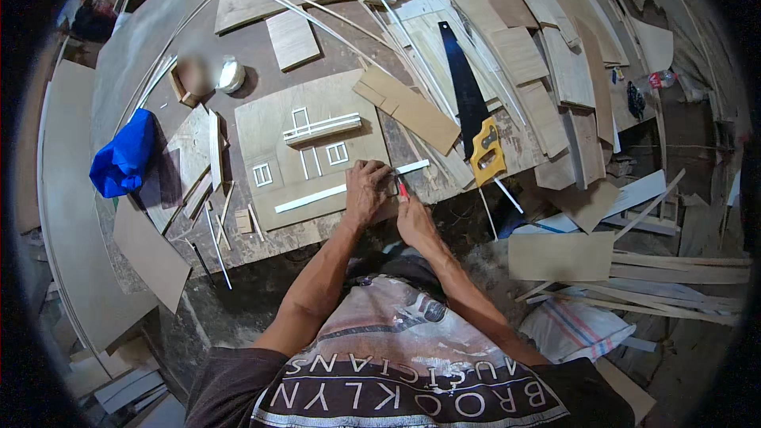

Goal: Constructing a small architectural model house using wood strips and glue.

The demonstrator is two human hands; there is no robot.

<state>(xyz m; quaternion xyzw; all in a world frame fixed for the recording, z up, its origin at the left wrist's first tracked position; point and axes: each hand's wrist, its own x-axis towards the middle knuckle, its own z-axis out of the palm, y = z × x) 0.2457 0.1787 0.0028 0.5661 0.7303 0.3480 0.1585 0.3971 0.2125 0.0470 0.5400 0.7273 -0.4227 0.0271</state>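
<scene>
A long white strip (311,199) lies slantwise across the near part of a thin wooden panel (255,128), its right end reaching past the panel. My left hand (367,189) presses down on this strip with bent fingers, holding it. Closed round a slim red tool (403,189) with a dark tip, my right hand (417,222) is just right of the left one. The tool's tip is at the strip; whether it touches cannot be made out. On the panel sit small white window frames (338,153) and a little balcony-like piece (322,129) with white rails.
A yellow-handled handsaw (487,152) lies to the right, beside a brown board piece (408,108). Wooden boards (543,111) are stacked at the far right. Left are a blue bag (123,154), a white lump-like container (231,74) and wood scraps (214,150). Thin sticks cross the back.
</scene>
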